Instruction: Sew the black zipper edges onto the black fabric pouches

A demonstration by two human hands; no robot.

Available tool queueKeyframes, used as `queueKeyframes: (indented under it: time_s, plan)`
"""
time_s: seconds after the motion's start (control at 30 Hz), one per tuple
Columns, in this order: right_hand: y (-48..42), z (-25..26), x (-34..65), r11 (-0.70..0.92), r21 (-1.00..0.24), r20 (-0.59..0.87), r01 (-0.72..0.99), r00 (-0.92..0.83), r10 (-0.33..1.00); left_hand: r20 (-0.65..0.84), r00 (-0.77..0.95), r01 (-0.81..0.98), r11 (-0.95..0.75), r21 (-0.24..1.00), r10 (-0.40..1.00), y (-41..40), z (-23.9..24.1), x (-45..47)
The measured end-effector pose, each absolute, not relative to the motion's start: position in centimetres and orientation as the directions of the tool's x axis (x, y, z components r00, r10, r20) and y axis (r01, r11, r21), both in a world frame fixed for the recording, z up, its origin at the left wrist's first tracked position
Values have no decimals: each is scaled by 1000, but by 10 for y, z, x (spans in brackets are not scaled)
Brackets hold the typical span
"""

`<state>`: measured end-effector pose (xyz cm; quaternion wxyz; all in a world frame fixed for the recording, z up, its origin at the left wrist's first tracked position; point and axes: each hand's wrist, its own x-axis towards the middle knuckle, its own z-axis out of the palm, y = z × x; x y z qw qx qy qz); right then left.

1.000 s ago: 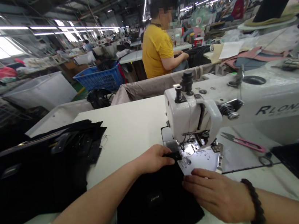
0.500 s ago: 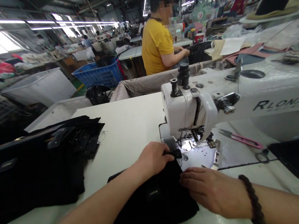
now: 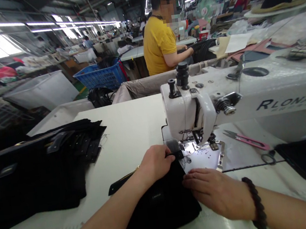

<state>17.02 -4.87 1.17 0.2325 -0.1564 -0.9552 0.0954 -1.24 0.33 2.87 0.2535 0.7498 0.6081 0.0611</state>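
A black fabric piece (image 3: pixel 156 204) with a small sewn label lies on the white table in front of the sewing machine (image 3: pixel 195 112). My left hand (image 3: pixel 155 163) is closed on the top edge of this fabric, just left of the lit needle plate (image 3: pixel 204 158). My right hand (image 3: pixel 214 191) rests with fingers flat on the fabric's right edge, a dark bead bracelet on its wrist.
A stack of black fabric pieces (image 3: pixel 35 163) sits on the left of the table (image 3: pixel 132 128). Pink thread snips (image 3: pixel 246 140) lie behind the needle plate. A person in a yellow shirt (image 3: pixel 160 42) works at the station ahead, beside a blue basket (image 3: pixel 100 78).
Both hands and the black fabric piece have slid a little left and toward me, away from the needle plate. More of the fabric's left corner shows now.
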Motion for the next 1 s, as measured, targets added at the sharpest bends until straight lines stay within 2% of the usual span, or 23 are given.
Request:
queueKeyframes:
  time_s: [0.37,0.77,1.0]
  plan:
    - [-47,18,170,941,-258,416,218,-854,312,-195,232,883,-122,453,953,5,26,-14]
    - [-29,10,170,917,-294,414,270,-829,376,-198,236,894,-132,429,951,26,27,-11]
    - [-16,7,172,901,-258,356,350,-832,425,-121,304,839,-206,505,945,51,17,-10]
